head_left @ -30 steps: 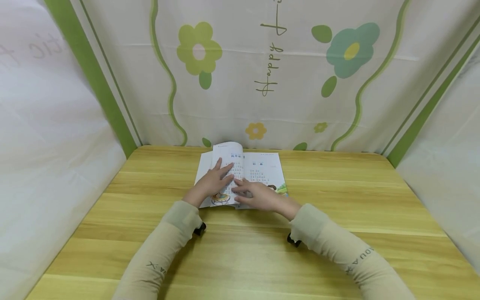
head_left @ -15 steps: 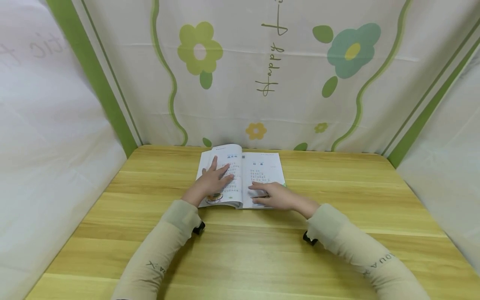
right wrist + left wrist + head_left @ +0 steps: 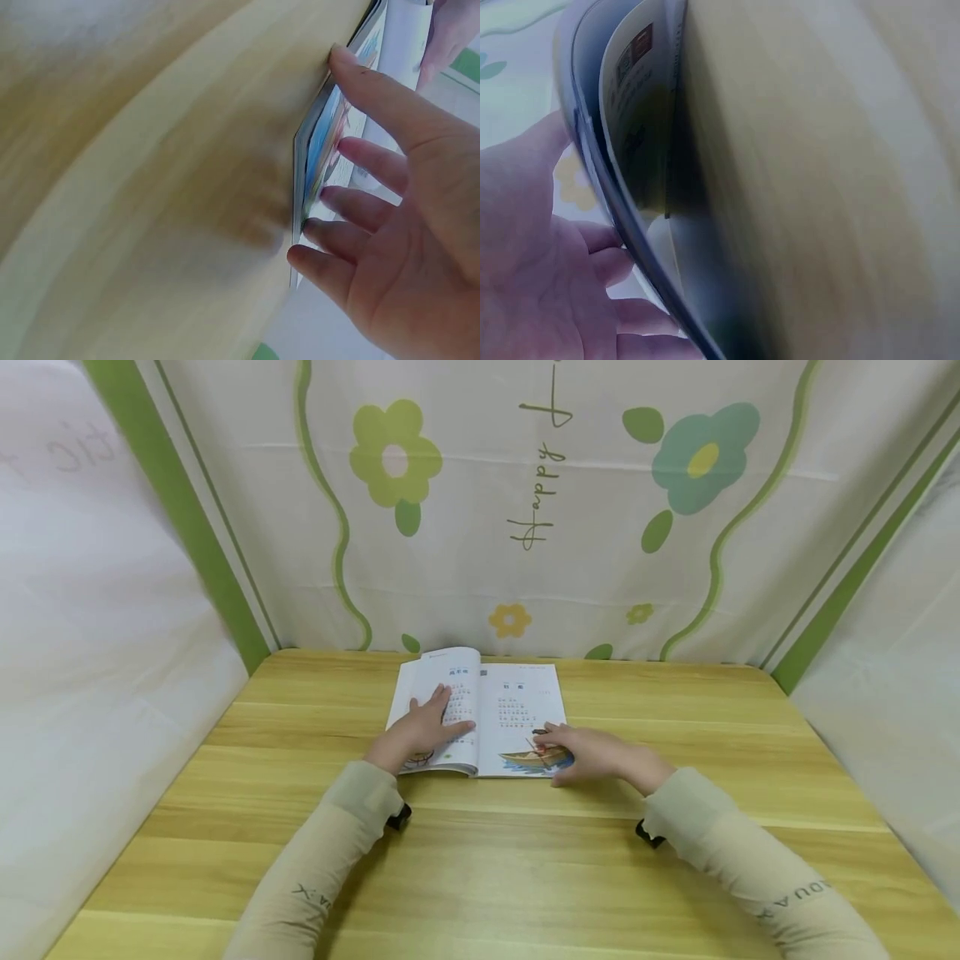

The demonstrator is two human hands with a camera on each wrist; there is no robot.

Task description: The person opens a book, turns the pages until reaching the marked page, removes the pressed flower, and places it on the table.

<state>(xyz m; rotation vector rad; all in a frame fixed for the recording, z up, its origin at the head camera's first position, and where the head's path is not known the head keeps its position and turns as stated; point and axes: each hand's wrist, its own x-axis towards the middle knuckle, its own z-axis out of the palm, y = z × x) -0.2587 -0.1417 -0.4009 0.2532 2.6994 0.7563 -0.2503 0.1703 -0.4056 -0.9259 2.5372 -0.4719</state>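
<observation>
An open book point(image 3: 517, 702) with printed text lies at the table's far side. Its right page carries a picture of a boat point(image 3: 525, 757). The left pages bulge up in a curve, as the left wrist view shows along the book's lower edge point(image 3: 641, 244). My left hand point(image 3: 422, 727) rests on the left page with its fingers spread. At the lower right corner of the book is my right hand point(image 3: 600, 755), fingers over the page and thumb near the bottom edge. In the right wrist view the fingers point(image 3: 364, 210) look slightly bent, gripping nothing.
The wooden table point(image 3: 480, 868) reaches toward me on both sides of the book. A white curtain with flower prints point(image 3: 465, 560) hangs right behind its far edge, and white cloth point(image 3: 112, 652) hangs at the sides.
My right hand has slid right, from the middle of the book across the right page to its lower corner, uncovering the boat picture. My left hand stays on the left page; its fingers shifted slightly.
</observation>
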